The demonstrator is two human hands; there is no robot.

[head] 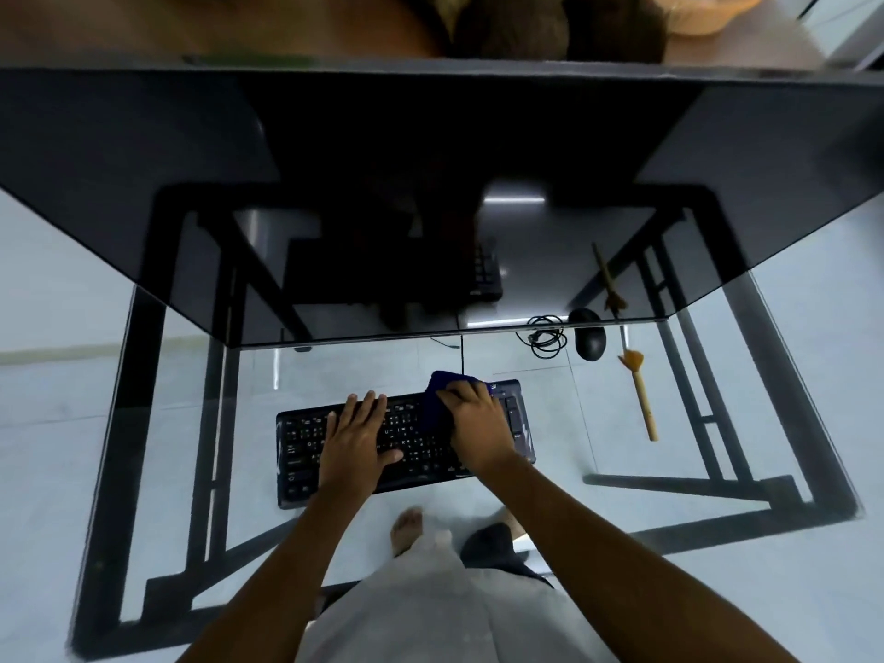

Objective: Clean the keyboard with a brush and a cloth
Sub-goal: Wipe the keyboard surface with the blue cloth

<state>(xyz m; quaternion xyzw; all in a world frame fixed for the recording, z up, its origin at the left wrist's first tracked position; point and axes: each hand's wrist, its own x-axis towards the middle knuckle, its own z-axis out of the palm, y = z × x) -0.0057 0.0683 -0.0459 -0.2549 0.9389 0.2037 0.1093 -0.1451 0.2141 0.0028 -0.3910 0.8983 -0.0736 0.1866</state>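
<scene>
A black keyboard [306, 447] lies on the glass desk [158, 423] in front of me. My left hand [356, 433] rests flat on the keys at the keyboard's middle, fingers spread. My right hand [476, 423] presses a dark blue cloth [437, 404] onto the right part of the keyboard, fingers curled over the cloth. A brush [638, 387] with a wooden handle and orange bristles lies apart on the desk, to the right of the keyboard.
A large dark monitor [430, 208] stands right behind the keyboard and overhangs it. A black mouse [589, 339] and a coiled black cable [545, 336] lie at the monitor's foot on the right. My feet show through the glass below.
</scene>
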